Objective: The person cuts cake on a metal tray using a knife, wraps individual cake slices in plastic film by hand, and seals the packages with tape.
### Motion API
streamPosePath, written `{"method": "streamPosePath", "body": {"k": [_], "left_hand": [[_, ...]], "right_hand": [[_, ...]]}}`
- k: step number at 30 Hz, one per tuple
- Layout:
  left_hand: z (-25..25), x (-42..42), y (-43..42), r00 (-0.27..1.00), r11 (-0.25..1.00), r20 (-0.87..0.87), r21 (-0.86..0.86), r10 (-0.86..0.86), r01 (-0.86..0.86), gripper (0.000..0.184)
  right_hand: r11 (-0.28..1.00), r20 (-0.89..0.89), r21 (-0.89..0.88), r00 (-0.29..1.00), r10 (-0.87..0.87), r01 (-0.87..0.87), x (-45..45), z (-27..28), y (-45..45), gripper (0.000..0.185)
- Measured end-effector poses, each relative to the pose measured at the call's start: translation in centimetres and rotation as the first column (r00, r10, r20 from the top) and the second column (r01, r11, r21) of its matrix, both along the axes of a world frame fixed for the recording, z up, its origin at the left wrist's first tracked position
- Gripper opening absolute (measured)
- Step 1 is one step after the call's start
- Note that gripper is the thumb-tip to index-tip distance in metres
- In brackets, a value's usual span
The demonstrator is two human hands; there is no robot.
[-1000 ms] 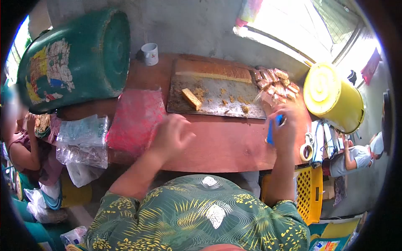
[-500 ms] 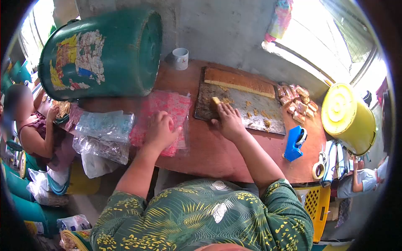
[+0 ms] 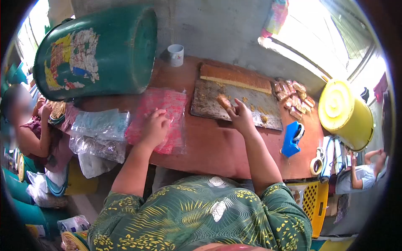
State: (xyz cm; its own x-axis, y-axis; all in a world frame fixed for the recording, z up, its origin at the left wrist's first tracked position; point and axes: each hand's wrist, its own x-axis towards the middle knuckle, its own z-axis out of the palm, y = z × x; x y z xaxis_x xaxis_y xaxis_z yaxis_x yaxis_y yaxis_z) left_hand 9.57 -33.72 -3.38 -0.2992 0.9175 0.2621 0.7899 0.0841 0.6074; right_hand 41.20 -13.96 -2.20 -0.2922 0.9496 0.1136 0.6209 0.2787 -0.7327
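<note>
My right hand [image 3: 243, 119] is closed on a piece of cake [image 3: 224, 101] with a brown top, raised over the near part of a dark metal tray [image 3: 205, 102]. At the tray's far side lies a long strip of cake [image 3: 234, 80], brown on top and pale yellow at its cut side. Crumbs are scattered over the bare metal. On a stack of pink-printed plastic bags [image 3: 171, 102] rests my left hand [image 3: 155, 129], its fingers loosely bent and apart.
Wrapped cake pieces [image 3: 295, 100] are heaped right of the tray, near a blue tape dispenser [image 3: 292, 140] and a tape roll [image 3: 317, 165]. Clear bags [image 3: 100, 129], a green drum [image 3: 113, 54] and a mug [image 3: 176, 55] stand left. A yellow bucket [image 3: 351, 117] is right. Two people work nearby.
My right hand has lifted the cake piece off the tray and tilted it, moving slightly right. My left hand stays on the pink bags, its fingers shifted a little.
</note>
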Motion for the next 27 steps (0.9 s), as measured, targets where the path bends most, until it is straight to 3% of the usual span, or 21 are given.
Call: {"method": "streamPosePath", "body": {"k": [1, 3, 5, 6, 7, 10, 11, 12, 13, 14, 15, 17, 19, 21, 22, 25, 27], "left_hand": [[-0.1, -0.2, 0.0, 1.0, 1.0, 0.013, -0.003, -0.007, 0.007, 0.019], [-0.7, -1.2, 0.1, 0.999, 1.0, 0.036, 0.008, -0.022, 0.022, 0.019], [-1.9, -3.2, 1.0, 0.997, 0.998, 0.05, 0.036, -0.051, 0.049, 0.024], [-0.5, -2.2, 1.6, 0.996, 0.996, 0.056, 0.054, -0.068, 0.065, 0.028], [0.9, -1.0, 1.7, 0.976, 0.996, 0.2, -0.044, 0.089, -0.081, 0.034], [4.2, 6.8, 2.7, 0.901, 0.966, 0.43, 0.201, 0.062, -0.163, 0.03], [3.2, 9.2, 3.5, 0.964, 0.919, 0.242, 0.394, -0.106, 0.002, 0.021], [3.6, 12.5, 3.4, 0.938, 0.907, 0.204, 0.376, -0.282, 0.19, 0.024], [3.9, 15.4, 3.2, 0.878, 0.859, 0.17, 0.353, -0.447, 0.37, 0.026], [-0.7, 16.9, 5.1, 0.736, 0.743, 0.138, 0.245, -0.663, 0.623, 0.026], [-0.5, 20.1, 3.9, 0.726, 0.723, 0.008, 0.094, -0.688, 0.684, 0.029], [0.7, 23.7, 1.9, 0.668, 0.673, -0.083, -0.106, -0.74, 0.732, 0.037], [1.4, 24.6, 1.5, 0.627, 0.619, -0.014, -0.178, -0.779, 0.765, 0.046], [0.7, 22.3, 2.5, 0.662, 0.66, 0.101, -0.062, -0.742, 0.749, 0.06], [0.4, 20.8, 2.7, 0.671, 0.679, 0.157, -0.006, -0.725, 0.734, 0.067], [-0.2, 17.4, 0.8, 0.884, 0.884, -0.156, -0.246, -0.441, 0.398, 0.082], [-0.2, 17.4, -0.4, 0.883, 0.887, -0.175, -0.249, -0.435, 0.388, 0.087]], "right_hand": [[0.999, -0.184, 0.007, 0.982, 0.036, -0.035, 1.9, -1.0, -0.7, 0.07], [0.955, -0.579, -0.246, 0.815, -0.007, -0.166, 5.3, -1.5, -2.2, 0.065], [0.865, -0.834, -0.375, 0.529, -0.157, -0.334, 8.4, -1.5, -4.4, 0.057], [0.844, -0.867, -0.381, 0.463, -0.184, -0.377, 9.8, -1.2, -5.6, 0.055], [0.824, -0.893, -0.382, 0.396, -0.213, -0.419, 11.2, -0.9, -6.8, 0.054], [0.811, -0.925, -0.359, 0.289, -0.246, -0.461, 14.6, -1.2, -9.0, 0.05], [0.815, -0.931, -0.352, 0.267, -0.251, -0.46, 15.1, -0.9, -9.8, 0.05], [0.818, -0.936, -0.343, 0.245, -0.254, -0.462, 15.6, -0.7, -10.3, 0.05], [0.82, -0.94, -0.334, 0.232, -0.251, -0.465, 16.0, -0.7, -10.7, 0.05], [0.821, -0.944, -0.324, 0.22, -0.247, -0.47, 16.4, -0.7, -10.9, 0.05], [0.82, -0.947, -0.316, 0.208, -0.244, -0.478, 16.7, -0.8, -11.2, 0.049], [0.833, -0.95, -0.296, 0.234, -0.206, -0.467, 17.2, -0.8, -11.7, 0.051], [0.846, -0.947, -0.287, 0.267, -0.18, -0.45, 17.4, -0.5, -12.2, 0.052], [0.859, -0.938, -0.291, 0.3, -0.171, -0.421, 17.2, -0.1, -12.7, 0.054], [0.883, -0.898, -0.289, 0.423, -0.118, -0.369, 17.1, -0.1, -12.8, 0.053], [0.931, -0.7, -0.232, 0.713, 0.042, -0.282, 16.2, -0.5, -13.1, 0.053], [0.957, -0.37, -0.048, 0.895, 0.25, -0.287, 14.8, 0.5, -12.9, 0.054]]}}
